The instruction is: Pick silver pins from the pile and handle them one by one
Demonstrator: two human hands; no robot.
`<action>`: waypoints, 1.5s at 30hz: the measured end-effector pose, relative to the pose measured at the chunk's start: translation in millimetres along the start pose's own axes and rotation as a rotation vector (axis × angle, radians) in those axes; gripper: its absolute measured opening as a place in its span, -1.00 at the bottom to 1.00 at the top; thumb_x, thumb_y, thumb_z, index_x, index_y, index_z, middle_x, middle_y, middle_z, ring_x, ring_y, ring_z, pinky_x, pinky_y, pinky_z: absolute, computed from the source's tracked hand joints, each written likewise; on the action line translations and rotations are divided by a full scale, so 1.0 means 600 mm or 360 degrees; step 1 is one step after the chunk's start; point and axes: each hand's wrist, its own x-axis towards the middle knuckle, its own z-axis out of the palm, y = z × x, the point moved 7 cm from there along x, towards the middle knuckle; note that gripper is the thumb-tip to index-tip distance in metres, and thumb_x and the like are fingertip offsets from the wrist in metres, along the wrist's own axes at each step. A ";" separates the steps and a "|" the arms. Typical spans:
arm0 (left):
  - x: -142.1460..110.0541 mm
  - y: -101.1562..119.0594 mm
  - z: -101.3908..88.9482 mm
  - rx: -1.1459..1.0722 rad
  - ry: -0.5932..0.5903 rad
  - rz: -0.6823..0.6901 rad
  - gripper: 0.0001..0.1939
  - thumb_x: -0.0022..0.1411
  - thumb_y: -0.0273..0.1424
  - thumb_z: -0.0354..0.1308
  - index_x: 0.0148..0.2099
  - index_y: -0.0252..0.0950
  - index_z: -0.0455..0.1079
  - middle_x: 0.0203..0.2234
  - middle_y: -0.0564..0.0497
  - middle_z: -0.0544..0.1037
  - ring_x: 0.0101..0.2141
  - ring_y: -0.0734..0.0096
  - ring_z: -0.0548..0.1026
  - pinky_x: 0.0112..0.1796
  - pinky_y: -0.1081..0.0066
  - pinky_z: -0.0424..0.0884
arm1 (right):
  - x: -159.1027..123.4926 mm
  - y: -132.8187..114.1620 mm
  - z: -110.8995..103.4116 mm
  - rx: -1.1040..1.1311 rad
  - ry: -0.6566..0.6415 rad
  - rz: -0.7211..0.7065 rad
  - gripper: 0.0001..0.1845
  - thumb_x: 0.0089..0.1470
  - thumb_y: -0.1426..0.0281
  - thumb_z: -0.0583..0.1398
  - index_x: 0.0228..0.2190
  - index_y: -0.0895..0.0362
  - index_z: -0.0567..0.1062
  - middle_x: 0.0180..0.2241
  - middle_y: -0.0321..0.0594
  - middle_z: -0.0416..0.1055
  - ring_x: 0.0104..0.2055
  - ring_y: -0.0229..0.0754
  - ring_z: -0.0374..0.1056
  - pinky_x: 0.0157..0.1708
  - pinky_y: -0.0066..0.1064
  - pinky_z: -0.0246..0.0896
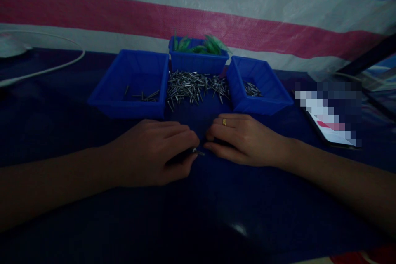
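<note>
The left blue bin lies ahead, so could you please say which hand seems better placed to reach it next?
Probably the left hand: it has a small metal piece at its fingertips and is nearer the left blue bin than the right hand is.

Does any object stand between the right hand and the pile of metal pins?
Nothing visible stands between the right hand and the pile of metal pins; the right blue bin stands just right of that path.
</note>
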 end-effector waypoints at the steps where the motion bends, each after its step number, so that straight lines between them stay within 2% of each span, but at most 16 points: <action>1: 0.000 0.000 0.000 0.0005 0.0000 -0.0001 -0.90 0.34 -0.45 -0.03 -0.25 -0.29 0.29 -0.47 0.07 0.48 -0.48 0.50 0.43 -0.46 0.49 0.32 | 0.000 0.000 0.000 -0.0001 -0.0002 -0.0001 -0.69 0.36 0.33 -0.02 -0.36 0.18 0.39 -0.47 -0.26 0.34 -0.43 -0.27 0.22 -0.37 -0.46 0.11; 45: 0.002 0.000 0.002 0.0052 -0.0010 0.0014 -0.82 0.36 -0.42 -0.05 -0.24 -0.31 0.36 -0.45 0.04 0.50 -0.46 0.47 0.46 -0.44 0.48 0.33 | 0.000 -0.003 -0.001 -0.0018 0.0028 -0.0034 -0.71 0.33 0.39 0.01 -0.36 0.23 0.43 -0.48 -0.25 0.34 -0.44 -0.27 0.23 -0.38 -0.46 0.13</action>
